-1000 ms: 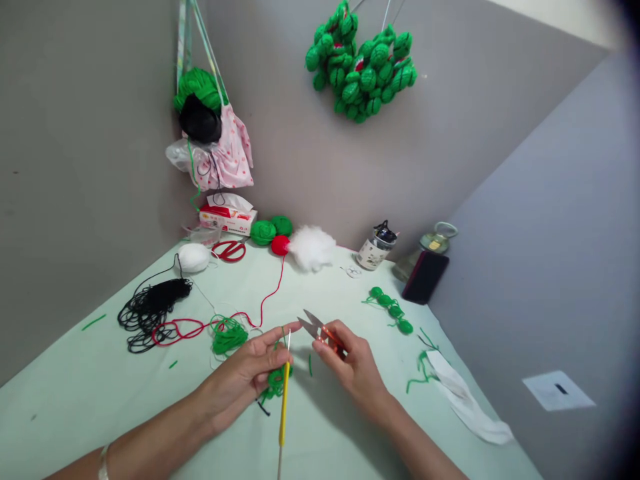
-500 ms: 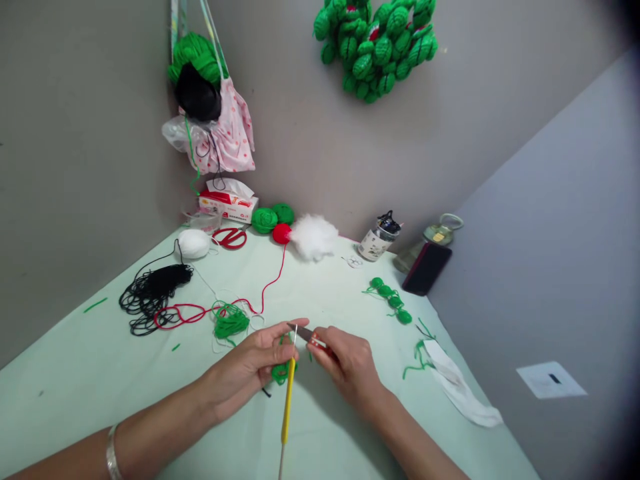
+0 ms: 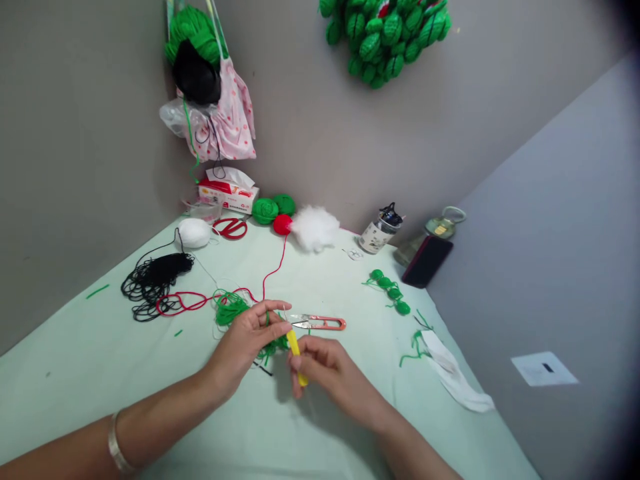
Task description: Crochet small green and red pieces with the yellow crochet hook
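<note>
Extending between both hands above the table (image 3: 240, 437), the yellow-handled hook (image 3: 294, 345) stands tilted, its thin metal end uppermost. The right hand (image 3: 327, 370) is closed on the handle, thumb and fingers together around its lower part. The left hand (image 3: 245, 340) is clamped on the green yarn piece (image 3: 275, 347), which lies partly hidden beneath its fingers; a green strand loops one finger. The left thumb meets the hook at the top of the handle; whether it grips there cannot be told.

Just beyond the hands, the orange-handled snips (image 3: 327, 323) lie flat on the table. The loose green yarn (image 3: 231, 309) is just beside the left hand, with black yarn (image 3: 163, 272) farther left. Toward the wall are a red ball (image 3: 283, 225) and white stuffing (image 3: 316, 229), touching. A phone (image 3: 427, 261) leans at the right.
</note>
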A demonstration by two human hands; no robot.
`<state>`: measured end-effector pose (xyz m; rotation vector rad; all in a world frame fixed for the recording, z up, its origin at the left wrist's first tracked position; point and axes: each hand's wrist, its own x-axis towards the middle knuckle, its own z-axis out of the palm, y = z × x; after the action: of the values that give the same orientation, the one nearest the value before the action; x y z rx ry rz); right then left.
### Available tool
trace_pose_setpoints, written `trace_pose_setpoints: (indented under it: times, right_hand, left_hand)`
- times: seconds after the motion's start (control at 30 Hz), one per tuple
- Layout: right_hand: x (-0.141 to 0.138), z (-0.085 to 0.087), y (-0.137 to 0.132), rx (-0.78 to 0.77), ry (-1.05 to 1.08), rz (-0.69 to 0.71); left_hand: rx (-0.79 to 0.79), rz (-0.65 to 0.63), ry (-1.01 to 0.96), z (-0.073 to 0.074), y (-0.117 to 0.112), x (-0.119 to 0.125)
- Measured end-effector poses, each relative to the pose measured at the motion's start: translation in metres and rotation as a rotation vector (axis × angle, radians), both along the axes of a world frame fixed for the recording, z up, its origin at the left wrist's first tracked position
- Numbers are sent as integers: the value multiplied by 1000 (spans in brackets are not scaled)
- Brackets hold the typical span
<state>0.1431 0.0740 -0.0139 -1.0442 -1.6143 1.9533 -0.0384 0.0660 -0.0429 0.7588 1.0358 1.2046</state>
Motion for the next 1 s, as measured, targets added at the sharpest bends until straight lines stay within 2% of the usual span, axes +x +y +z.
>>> trace_pose_setpoints:
  times: [0.1, 0.17, 0.23, 0.3, 0.43, 0.53, 0.67, 0.87, 1.0]
  right_hand:
    - [9, 0, 12, -83, 91, -205]
    - [15, 0, 19, -43, 133, -333]
    - [18, 0, 21, 53, 105, -399]
    - [16, -3, 19, 169, 11, -382]
    - [9, -11, 14, 297, -121, -199]
    - [7, -12, 14, 278, -115, -170]
    - [6, -9, 14, 298, -130, -248]
    - [5, -7, 13, 196, -38, -66]
    - [9, -10, 16, 157, -45, -119]
  left_hand:
    - [-31, -20, -8, -1, 3, -4]
    - [-44, -48, 8, -3, 3, -5]
    - [-24, -98, 41, -5, 1, -3]
    - [19, -154, 81, -7, -3, 0]
    - [93, -212, 159, -6, -9, 6]
    - [98, -224, 225, -2, -9, 5]
    - [109, -213, 270, -1, -8, 4]
    - [109, -219, 190, -6, -10, 5]
    - [121, -256, 276, -4, -8, 4]
